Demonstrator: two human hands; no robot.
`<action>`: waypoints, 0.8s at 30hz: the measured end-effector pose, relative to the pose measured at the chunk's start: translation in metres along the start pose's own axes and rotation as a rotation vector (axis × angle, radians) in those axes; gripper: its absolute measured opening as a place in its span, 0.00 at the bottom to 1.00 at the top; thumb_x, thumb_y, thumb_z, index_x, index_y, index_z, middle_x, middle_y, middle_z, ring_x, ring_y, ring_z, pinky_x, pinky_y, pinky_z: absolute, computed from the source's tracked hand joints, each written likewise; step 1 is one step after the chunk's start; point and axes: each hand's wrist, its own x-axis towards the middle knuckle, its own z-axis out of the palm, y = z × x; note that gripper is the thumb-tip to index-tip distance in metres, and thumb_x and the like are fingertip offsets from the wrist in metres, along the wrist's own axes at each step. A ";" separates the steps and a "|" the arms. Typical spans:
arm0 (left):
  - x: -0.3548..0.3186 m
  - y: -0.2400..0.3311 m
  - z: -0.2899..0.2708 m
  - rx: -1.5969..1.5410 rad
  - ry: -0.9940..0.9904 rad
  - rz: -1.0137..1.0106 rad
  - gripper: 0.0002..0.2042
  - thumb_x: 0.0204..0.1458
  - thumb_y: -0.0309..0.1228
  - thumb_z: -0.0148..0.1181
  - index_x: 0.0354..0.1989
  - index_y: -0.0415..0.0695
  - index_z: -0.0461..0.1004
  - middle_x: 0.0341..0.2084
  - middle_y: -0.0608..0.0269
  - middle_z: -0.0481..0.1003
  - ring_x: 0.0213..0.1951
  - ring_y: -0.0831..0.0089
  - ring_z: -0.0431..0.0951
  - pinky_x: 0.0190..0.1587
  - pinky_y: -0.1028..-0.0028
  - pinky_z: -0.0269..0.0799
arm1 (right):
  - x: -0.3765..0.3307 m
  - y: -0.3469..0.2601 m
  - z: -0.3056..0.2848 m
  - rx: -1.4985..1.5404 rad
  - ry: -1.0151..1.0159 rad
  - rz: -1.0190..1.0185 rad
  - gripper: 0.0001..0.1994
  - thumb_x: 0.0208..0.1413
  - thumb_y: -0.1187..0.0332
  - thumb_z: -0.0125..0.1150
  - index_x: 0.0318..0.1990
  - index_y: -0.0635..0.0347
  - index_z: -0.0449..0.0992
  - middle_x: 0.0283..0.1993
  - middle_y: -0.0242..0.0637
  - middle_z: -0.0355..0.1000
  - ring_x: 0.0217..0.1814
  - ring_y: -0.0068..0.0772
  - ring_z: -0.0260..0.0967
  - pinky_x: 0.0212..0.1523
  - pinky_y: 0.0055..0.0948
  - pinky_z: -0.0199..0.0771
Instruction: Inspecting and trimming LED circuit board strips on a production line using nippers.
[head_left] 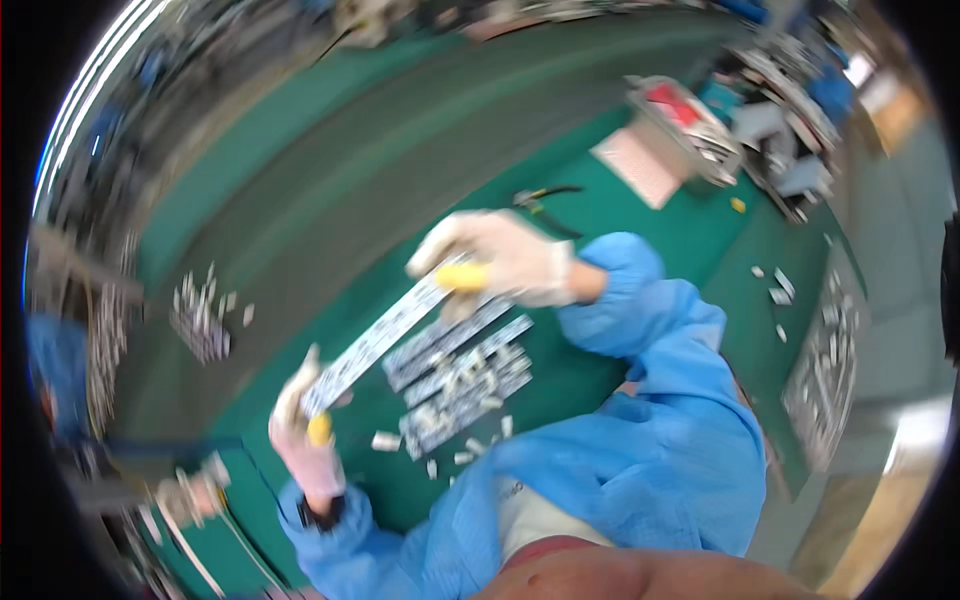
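Observation:
A long, narrow white strip with a dark repeating pattern (375,340) slants between my two gloved hands. My left hand (303,425), with a yellow thumb cover, grips its lower left end. The upper right end is in my right hand (505,258), which also wears yellow on a finger. Below the strip, several similar strips (430,355) lie side by side on the green mat (590,385). Small white pieces sit on the nearer strips, and a few loose white pieces (386,441) lie around them. Motion blur hides the finer detail.
Pliers (548,205) lie beyond my right hand. A grey bin (690,135) with red and white contents stands at the far right, beside a pink sheet (637,168). A dark conveyor-like band (330,165) crosses behind, bearing a cluster of pieces (203,325). A clear bag of parts (825,350) lies right.

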 end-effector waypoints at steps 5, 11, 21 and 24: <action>-0.012 -0.019 0.004 -0.146 -0.081 -0.076 0.28 0.58 0.51 0.42 0.44 0.31 0.69 0.32 0.53 0.76 0.33 0.71 0.77 0.42 0.74 0.69 | -0.012 -0.002 0.005 -0.286 -0.052 0.010 0.09 0.57 0.66 0.53 0.40 0.62 0.71 0.32 0.38 0.75 0.24 0.27 0.74 0.26 0.23 0.76; -0.023 -0.071 0.016 -0.161 -0.203 -0.200 0.25 0.60 0.48 0.42 0.40 0.32 0.70 0.27 0.56 0.77 0.30 0.75 0.75 0.34 0.78 0.67 | -0.001 0.071 -0.030 -0.407 -0.044 0.027 0.09 0.49 0.71 0.50 0.37 0.61 0.73 0.28 0.31 0.75 0.19 0.21 0.69 0.19 0.21 0.68; -0.029 -0.096 0.040 0.068 -0.097 -0.245 0.12 0.55 0.26 0.41 0.38 0.36 0.72 0.24 0.62 0.75 0.24 0.82 0.70 0.25 0.84 0.58 | 0.005 0.107 -0.041 -0.323 0.066 -0.018 0.12 0.45 0.79 0.47 0.37 0.64 0.74 0.28 0.40 0.74 0.24 0.26 0.72 0.18 0.23 0.71; -0.030 -0.106 0.038 0.110 -0.086 -0.206 0.11 0.55 0.26 0.42 0.40 0.36 0.72 0.25 0.62 0.74 0.24 0.81 0.70 0.26 0.82 0.60 | 0.006 0.112 -0.043 -0.208 0.090 0.023 0.12 0.45 0.79 0.47 0.37 0.64 0.74 0.28 0.40 0.74 0.24 0.27 0.72 0.18 0.24 0.72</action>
